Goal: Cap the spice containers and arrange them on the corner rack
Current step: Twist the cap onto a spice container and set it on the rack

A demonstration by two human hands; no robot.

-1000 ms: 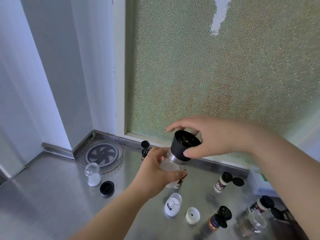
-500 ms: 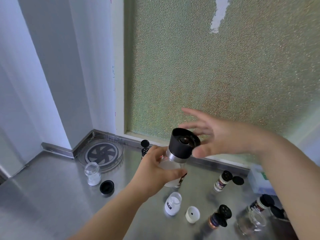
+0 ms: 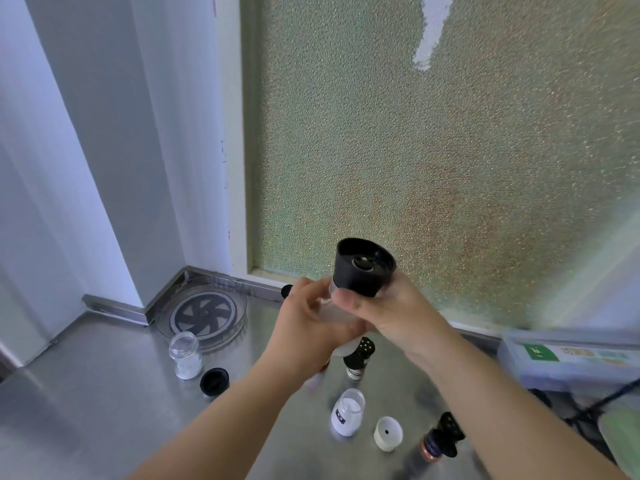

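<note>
Both hands are holding one clear-bodied spice grinder with a black flared top [image 3: 363, 268] in the air above the stainless steel counter [image 3: 86, 393]. The left hand [image 3: 308, 327] is wrapping its curled fingers around the grinder's clear body from the left side, with the fingertips lying just below the black top. The right hand [image 3: 391, 313] is gripping from the right, its thumb [image 3: 349, 301] pressing across the lower edge of the black top. Neither hand is showing a gap between fingers and grinder; both grips are closed tight on it.

Below the fingers, the counter is carrying the remaining items:

- One open glass jar with white contents [image 3: 185, 355], standing well to the left of the left hand.
- One loose round black cap [image 3: 214, 381], lying just beside that jar.
- One open white bottle with a dark label [image 3: 347, 412], standing below the wrists.
- One loose white cap [image 3: 388, 433], lying just right of the white bottle.
- One dark bottle with a black flip lid raised [image 3: 360, 358], standing directly under the held grinder.
- One copper-toned bottle with a black flip lid [image 3: 438, 441], tilted, beside the right forearm.

One round clear rack with a black spiral centre [image 3: 202, 315] is sitting in the corner, left of the left hand's fingers.
</note>
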